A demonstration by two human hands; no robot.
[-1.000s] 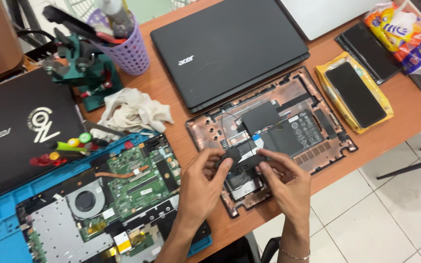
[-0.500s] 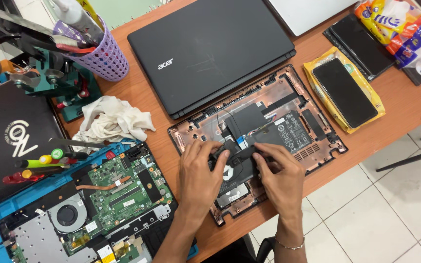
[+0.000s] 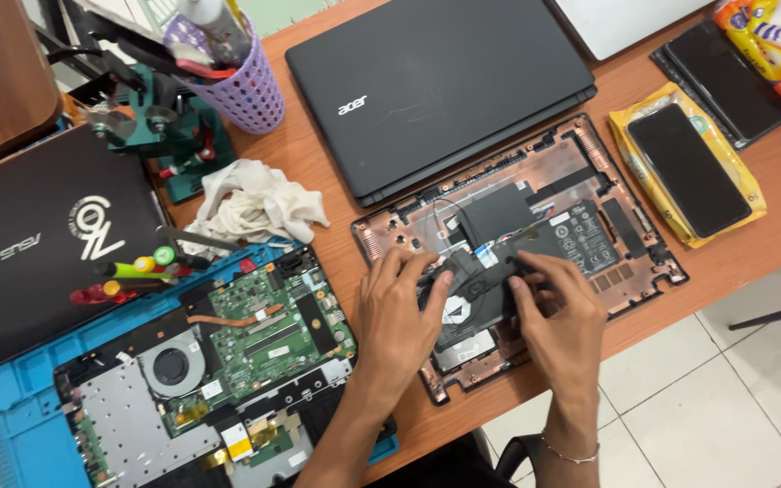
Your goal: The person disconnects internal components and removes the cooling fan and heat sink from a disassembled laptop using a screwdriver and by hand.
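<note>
Black flat plastic fan module (image 3: 476, 287), inside copper-toned open laptop base shell (image 3: 630, 244) at bench front edge: light, stiff, likely fragile; hold by edges. Left hand (image 3: 399, 316) and right hand (image 3: 558, 312) both pinch it.

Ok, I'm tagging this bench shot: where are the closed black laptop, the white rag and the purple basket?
closed black laptop (image 3: 445, 81), head view, middle of its lid.
white rag (image 3: 259, 203), head view, centre of the crumpled cloth.
purple basket (image 3: 246, 95), head view, its mesh wall.

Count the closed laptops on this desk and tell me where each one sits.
2 for certain: a black laptop at top centre, above the opened chassis, and another black laptop at the left edge. A pale slab at the top edge may be a third, mostly cropped.
</note>
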